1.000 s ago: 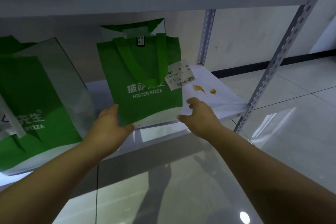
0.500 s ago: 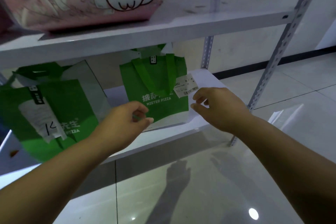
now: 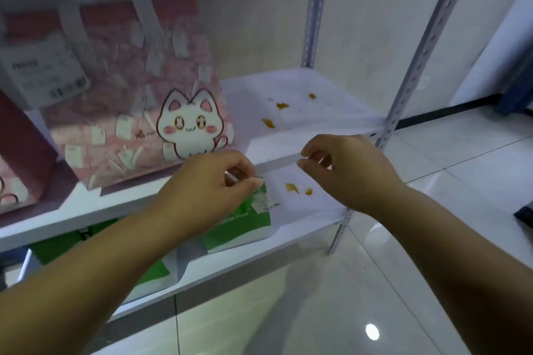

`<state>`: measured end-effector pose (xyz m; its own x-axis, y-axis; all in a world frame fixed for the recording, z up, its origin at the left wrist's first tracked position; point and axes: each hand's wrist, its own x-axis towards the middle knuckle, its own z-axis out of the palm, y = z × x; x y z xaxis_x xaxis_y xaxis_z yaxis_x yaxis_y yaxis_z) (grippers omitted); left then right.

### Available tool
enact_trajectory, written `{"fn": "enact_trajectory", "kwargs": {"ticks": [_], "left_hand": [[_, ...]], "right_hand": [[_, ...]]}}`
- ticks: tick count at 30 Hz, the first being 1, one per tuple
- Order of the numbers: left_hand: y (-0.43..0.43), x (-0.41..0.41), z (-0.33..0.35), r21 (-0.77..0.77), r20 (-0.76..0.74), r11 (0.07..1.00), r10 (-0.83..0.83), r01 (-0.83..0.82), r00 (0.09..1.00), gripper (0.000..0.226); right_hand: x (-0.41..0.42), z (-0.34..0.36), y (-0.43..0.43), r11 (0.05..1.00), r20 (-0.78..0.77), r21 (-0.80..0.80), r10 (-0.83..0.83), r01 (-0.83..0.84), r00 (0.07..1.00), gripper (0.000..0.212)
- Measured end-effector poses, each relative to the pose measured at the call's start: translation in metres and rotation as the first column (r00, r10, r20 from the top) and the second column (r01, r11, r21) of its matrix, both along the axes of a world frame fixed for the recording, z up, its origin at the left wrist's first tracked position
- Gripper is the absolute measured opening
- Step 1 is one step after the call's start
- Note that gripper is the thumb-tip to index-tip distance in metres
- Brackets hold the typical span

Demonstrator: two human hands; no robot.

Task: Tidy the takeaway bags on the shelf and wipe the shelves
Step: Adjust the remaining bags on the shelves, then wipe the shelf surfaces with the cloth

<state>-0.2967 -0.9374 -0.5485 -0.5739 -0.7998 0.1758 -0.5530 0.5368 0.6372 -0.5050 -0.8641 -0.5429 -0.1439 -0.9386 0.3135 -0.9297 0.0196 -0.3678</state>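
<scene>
Both hands raised before the shelf edge. Left hand point(image 3: 210, 181): fingers curled loosely, tips pinched together, nothing visibly held. Right hand point(image 3: 349, 170): fingers half-curled, thumb near forefinger, empty. Pink cat bag point(image 3: 138, 112) upright on upper shelf point(image 3: 302, 121), left side; orange stains point(image 3: 272, 112) on bare right part. Green bag point(image 3: 245, 225) on lower shelf point(image 3: 302, 210), partly hidden by left hand; second green bag point(image 3: 57, 245) farther left. More stains point(image 3: 297, 189) beside it.

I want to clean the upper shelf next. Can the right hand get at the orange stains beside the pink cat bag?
Probably yes. The right hand is empty at the shelf's front edge, and nothing stands between it and the orange stains.
</scene>
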Motion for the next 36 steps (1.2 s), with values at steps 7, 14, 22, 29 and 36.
{"fn": "enact_trajectory", "kwargs": {"ticks": [7,14,22,29,36], "left_hand": [[0.018,-0.023,0.153,0.018,-0.031,1.000,0.014,-0.014,0.999,0.010],[0.041,-0.036,0.292,-0.088,-0.041,0.996,0.025,-0.029,0.999,0.011],[0.018,-0.036,0.394,-0.330,0.021,0.943,0.050,-0.040,0.999,0.019],[-0.024,-0.040,0.409,-0.383,0.054,0.924,0.036,-0.012,0.998,0.020],[-0.069,-0.062,0.393,-0.296,0.143,0.955,0.040,0.005,0.989,0.020]], "right_hand": [[-0.024,0.162,0.020,1.000,0.079,-0.001,-0.009,0.009,0.997,0.023],[-0.044,0.308,0.034,0.995,0.047,-0.098,0.009,-0.004,0.999,0.024],[-0.055,0.387,0.019,0.977,-0.077,-0.207,-0.059,0.042,0.995,0.025],[-0.068,0.397,-0.009,0.975,-0.148,-0.167,-0.175,0.149,0.973,0.022],[-0.093,0.376,-0.042,0.954,-0.217,0.039,-0.281,0.296,0.935,0.020]]}}
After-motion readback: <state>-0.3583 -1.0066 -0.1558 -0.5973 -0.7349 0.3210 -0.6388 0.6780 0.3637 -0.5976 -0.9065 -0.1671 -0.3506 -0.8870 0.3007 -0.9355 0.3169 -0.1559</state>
